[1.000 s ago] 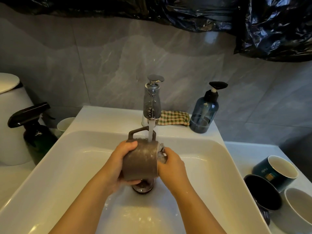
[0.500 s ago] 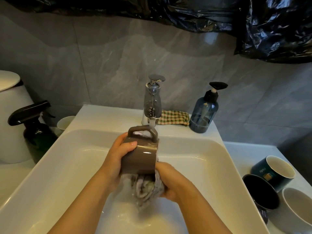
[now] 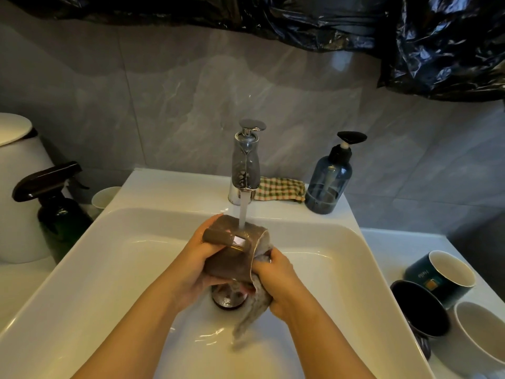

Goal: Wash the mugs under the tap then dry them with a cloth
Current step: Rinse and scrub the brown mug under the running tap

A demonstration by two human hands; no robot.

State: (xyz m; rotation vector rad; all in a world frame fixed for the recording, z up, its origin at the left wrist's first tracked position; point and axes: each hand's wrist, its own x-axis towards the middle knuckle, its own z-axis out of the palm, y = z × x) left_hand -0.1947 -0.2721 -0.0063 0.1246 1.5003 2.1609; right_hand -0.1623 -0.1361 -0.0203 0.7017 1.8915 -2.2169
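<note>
You swung the brown mug (image 3: pixel 232 261) sideways under the tap (image 3: pixel 245 160), mouth facing right; left hand (image 3: pixel 196 266) fingers clamped round it, right hand (image 3: pixel 278 283) fingers gripped the cloth (image 3: pixel 255 307), over the white sink (image 3: pixel 109 255).

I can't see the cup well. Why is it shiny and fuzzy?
Head view: a bright glare spot sits on the wet mug; the hanging cloth is smeared by motion blur; the light is dim and yellowish; the wide lens curves the sink rim.
</note>
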